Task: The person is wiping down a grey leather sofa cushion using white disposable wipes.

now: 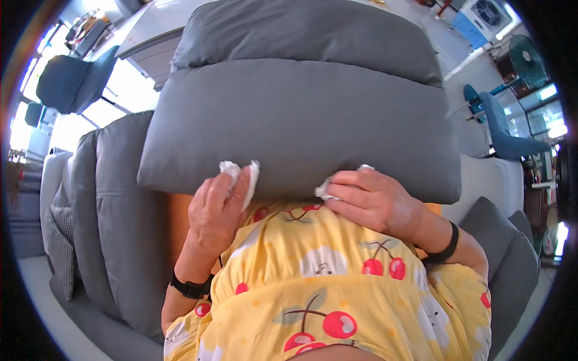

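A large grey sofa cushion (298, 122) stands before me, with a seam crossing its upper part. Close to its lower left edge, my left hand (214, 212) grips a crumpled white tissue or cloth (251, 182) between thumb and fingers. My right hand (375, 196) is closed over another white wad (326, 189) by the cushion's lower edge, and most of that wad is hidden under the fingers. The cushion's bottom edge meets the front of my yellow cherry-print clothing (316, 270).
More grey sofa cushions (128, 216) stand at the left, beside a striped pillow (61, 230). Grey pillows (501, 243) lie at the right. Beyond are a blue chair (501, 126), a dark blue chair (67, 83), a fan (526, 58) and a white table (151, 29).
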The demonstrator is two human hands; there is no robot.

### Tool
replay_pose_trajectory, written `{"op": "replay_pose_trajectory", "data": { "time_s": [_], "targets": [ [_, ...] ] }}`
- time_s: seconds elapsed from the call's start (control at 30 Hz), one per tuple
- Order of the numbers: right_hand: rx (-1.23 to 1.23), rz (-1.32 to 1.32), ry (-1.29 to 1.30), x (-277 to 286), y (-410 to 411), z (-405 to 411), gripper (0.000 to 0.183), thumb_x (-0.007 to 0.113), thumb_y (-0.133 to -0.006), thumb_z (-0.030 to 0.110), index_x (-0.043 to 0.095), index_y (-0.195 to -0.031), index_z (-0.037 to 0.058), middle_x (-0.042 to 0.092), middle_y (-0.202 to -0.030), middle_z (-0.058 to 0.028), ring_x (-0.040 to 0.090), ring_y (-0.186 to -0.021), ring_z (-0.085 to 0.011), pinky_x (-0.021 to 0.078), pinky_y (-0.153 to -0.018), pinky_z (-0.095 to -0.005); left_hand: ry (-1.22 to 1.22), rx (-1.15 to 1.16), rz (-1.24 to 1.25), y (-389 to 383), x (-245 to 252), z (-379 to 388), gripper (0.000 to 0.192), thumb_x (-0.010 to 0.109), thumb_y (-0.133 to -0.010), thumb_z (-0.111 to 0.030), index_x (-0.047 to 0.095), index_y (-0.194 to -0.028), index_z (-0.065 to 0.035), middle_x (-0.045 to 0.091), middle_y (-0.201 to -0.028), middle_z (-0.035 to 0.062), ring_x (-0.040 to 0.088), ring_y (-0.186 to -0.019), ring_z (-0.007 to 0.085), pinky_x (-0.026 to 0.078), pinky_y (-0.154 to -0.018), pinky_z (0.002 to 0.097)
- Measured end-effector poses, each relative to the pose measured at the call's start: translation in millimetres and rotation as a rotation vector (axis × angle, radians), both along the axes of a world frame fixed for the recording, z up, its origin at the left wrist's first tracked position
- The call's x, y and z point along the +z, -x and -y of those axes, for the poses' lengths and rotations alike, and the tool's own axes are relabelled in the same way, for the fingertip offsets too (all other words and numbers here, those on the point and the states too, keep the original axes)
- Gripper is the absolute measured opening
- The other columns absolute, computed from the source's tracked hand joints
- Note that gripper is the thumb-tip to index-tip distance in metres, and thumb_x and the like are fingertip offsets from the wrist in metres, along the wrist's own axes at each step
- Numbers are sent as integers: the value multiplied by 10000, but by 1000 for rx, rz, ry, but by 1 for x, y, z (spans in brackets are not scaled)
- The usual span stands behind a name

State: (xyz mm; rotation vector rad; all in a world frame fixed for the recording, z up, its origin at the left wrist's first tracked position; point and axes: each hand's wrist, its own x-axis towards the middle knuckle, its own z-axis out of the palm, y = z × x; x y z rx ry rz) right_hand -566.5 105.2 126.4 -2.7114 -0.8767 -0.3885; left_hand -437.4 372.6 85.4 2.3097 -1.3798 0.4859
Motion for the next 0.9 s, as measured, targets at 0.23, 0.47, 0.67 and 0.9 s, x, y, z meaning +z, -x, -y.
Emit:
{"op": "replay_pose_trajectory", "data": {
  "time_s": [0.23, 0.47, 0.67, 0.9],
  "targets": [
    [-78, -35, -27, -2, 30, 17, 231, 628, -721, 81, 636, -949, 42, 619, -1069, -77, 565, -1058, -244, 447, -825, -356, -118, -229, 181, 6, 4, 17, 387, 713, -685, -100, 702, -1063, -182, 459, -980, 34, 529, -708, 145, 459, -610, 276],
    [-341, -51, 81, -2, 90, 47, 240, 605, -723, 105, 638, -957, 67, 591, -1083, -47, 534, -1090, -212, 413, -878, -354, -131, -120, 296, -10, -20, -32, 384, 730, -690, -110, 692, -1067, -173, 445, -1010, 54, 562, -803, 225, 486, -681, 354],
    [-549, 126, 64, -2, 112, 80, 237, 587, -765, 62, 633, -996, 94, 582, -1088, -74, 546, -1053, -245, 442, -853, -382, 3, 44, 289, -37, -34, -69, 487, 659, -635, 57, 623, -1118, 2, 508, -1095, 138, 576, -880, 333, 498, -731, 403],
    [-975, 251, -159, -26, 117, 148, 303, 541, -773, -40, 613, -1053, 54, 579, -1099, -128, 552, -1050, -301, 429, -923, -380, 92, 211, 294, -51, -42, -75, 476, 588, -660, 134, 611, -1123, 29, 512, -1083, 152, 581, -884, 328, 497, -735, 393]
  ]
}}
